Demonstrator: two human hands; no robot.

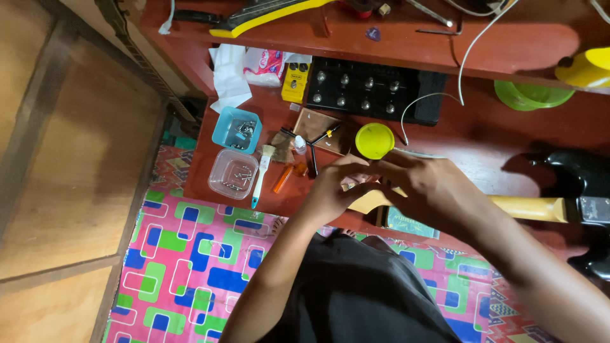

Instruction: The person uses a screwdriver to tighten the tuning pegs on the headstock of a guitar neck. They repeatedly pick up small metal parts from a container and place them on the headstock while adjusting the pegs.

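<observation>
**Both hands at the guitar headstock, low red worktop**

While the left hand [337, 190] and the right hand [422, 187] meet over the pale yellow headstock [363, 202], their fingers curl in toward one another at its left end. Left hand: fingers bent around the headstock's edge, gripping it. Right hand: fingers bunched and pressed down on the same spot; whether they pinch anything small I cannot tell, since the hand covers it.

Guitar neck [530, 208] runs right from the hands, pale yellow, to a black guitar body [581, 178] at the right edge, all lying on the red worktop [483, 143].

Just beyond the hands: round yellow lid [374, 140], touching or nearly touching the fingertips. Left of it, a brown board [318, 127] with black-handled tools on it, a small white bottle [300, 145], an orange stick-shaped item [283, 178].

Further left: clear plastic tub [233, 173] with small screws, a teal tub [236, 129] with metal parts beyond it, a white-handled brush [262, 174] lying between tub and tools.

Far side: black pedal unit [375, 89] with rows of knobs, small yellow pedal box [296, 82] at its left, a white-and-pink printed packet [264, 63] and crumpled white paper [229, 76] left again. Green bowl [532, 95] far right.

Near floor: patterned mat [190, 254], pink with blue and green squares.
</observation>
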